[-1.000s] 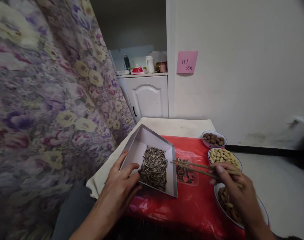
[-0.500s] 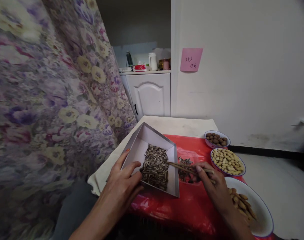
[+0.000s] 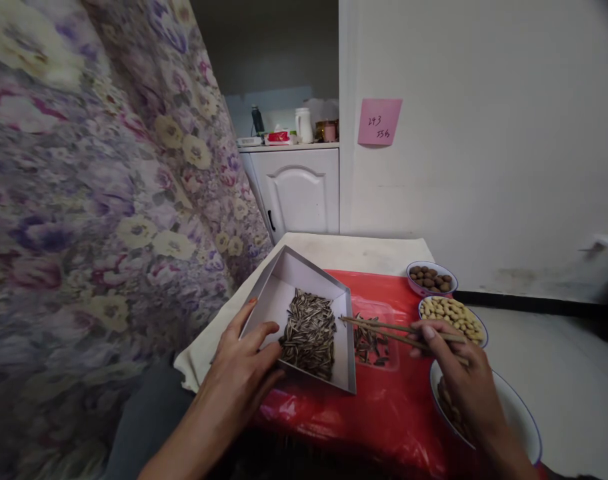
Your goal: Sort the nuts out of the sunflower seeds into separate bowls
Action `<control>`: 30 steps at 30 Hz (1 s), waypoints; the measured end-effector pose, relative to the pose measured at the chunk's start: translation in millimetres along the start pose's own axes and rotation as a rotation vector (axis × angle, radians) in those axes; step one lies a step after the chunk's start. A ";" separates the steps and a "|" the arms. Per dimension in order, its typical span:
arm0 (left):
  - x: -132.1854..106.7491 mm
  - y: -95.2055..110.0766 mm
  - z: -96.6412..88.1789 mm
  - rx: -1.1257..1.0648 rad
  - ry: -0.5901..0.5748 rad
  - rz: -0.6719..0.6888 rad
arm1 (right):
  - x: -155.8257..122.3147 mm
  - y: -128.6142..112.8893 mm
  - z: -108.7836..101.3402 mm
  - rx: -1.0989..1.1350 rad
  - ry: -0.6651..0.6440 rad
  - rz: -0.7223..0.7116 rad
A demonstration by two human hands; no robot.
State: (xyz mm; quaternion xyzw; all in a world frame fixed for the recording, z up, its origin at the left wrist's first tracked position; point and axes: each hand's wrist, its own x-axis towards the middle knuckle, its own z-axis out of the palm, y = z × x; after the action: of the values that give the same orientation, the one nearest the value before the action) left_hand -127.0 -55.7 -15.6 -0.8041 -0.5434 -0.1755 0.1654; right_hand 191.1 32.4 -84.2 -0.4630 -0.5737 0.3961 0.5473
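Observation:
My left hand (image 3: 237, 370) grips the left edge of a grey-white cardboard box (image 3: 271, 300), which is tilted toward me. A heap of striped sunflower seeds (image 3: 310, 337) lies inside it. My right hand (image 3: 459, 373) holds a pair of wooden chopsticks (image 3: 389, 329). Their tips reach over the box's right rim, beside the heap; whether a seed is pinched there is too small to tell. Just right of the box, a clear shallow plastic tray (image 3: 394, 361) holds some loose seeds, partly beneath the chopsticks.
Along the right stand a bowl of brown nuts (image 3: 431, 277), a bowl of peanuts (image 3: 449, 315) and a larger bowl (image 3: 521, 420) partly covered by my right arm. Red plastic (image 3: 374, 417) covers the table over a pale cloth (image 3: 364, 250). A floral curtain (image 3: 184, 200) hangs at left.
My right hand has moved right and slightly down, drawing the chopstick tips away from the heap to the box's right rim. My left hand and the box stay nearly in place.

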 end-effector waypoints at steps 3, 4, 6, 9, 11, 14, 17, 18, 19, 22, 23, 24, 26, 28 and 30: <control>-0.5 -0.6 0.6 -0.002 0.004 -0.001 | -0.4 -7.1 -17.6 -0.023 0.088 0.007; -0.4 -0.6 0.6 -0.005 0.008 0.000 | -0.6 -9.6 -23.5 -0.040 0.105 0.009; 0.0 -0.5 0.4 -0.011 0.017 0.003 | -1.4 -13.9 -32.9 -0.073 0.123 0.019; 0.6 -0.3 0.0 -0.010 0.023 0.007 | -4.0 -17.5 -36.8 -0.093 0.116 0.030; 0.6 -0.2 -0.2 -0.007 0.021 0.007 | -6.1 -18.0 -31.8 -0.089 0.071 0.022; 0.0 0.0 -0.3 -0.006 0.019 0.000 | -9.0 -18.5 -17.8 -0.087 -0.085 0.004; -0.5 0.1 -0.2 -0.005 0.015 -0.005 | -11.3 -21.1 -4.2 -0.100 -0.261 0.014; -0.6 0.1 -0.1 -0.006 0.015 -0.007 | -12.0 -22.6 -0.9 -0.103 -0.302 0.023; -0.6 0.1 0.0 -0.008 0.016 -0.008 | -12.7 -24.2 1.8 -0.103 -0.332 0.029; -0.7 0.1 0.3 -0.011 0.018 -0.013 | -14.0 -28.2 6.9 -0.087 -0.401 0.014; -0.7 0.0 0.4 -0.012 0.018 -0.014 | -14.2 -28.7 8.2 -0.081 -0.418 0.006; -0.7 -0.1 0.4 -0.013 0.018 -0.013 | -14.1 -28.7 9.3 -0.077 -0.424 -0.001; -0.6 -0.2 0.2 -0.015 0.018 -0.007 | -13.5 -27.2 11.4 -0.072 -0.403 -0.001; -0.5 -0.2 0.0 -0.016 0.019 -0.007 | -12.7 -24.3 12.7 -0.059 -0.347 -0.001; -0.4 0.0 -0.2 -0.017 0.018 -0.010 | -12.0 -21.5 12.6 -0.050 -0.287 -0.004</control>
State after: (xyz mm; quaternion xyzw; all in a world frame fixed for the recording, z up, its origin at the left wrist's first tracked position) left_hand -127.2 -56.1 -15.5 -0.8011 -0.5443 -0.1884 0.1626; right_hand 176.2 16.0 -67.7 -0.4140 -0.6564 0.4429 0.4489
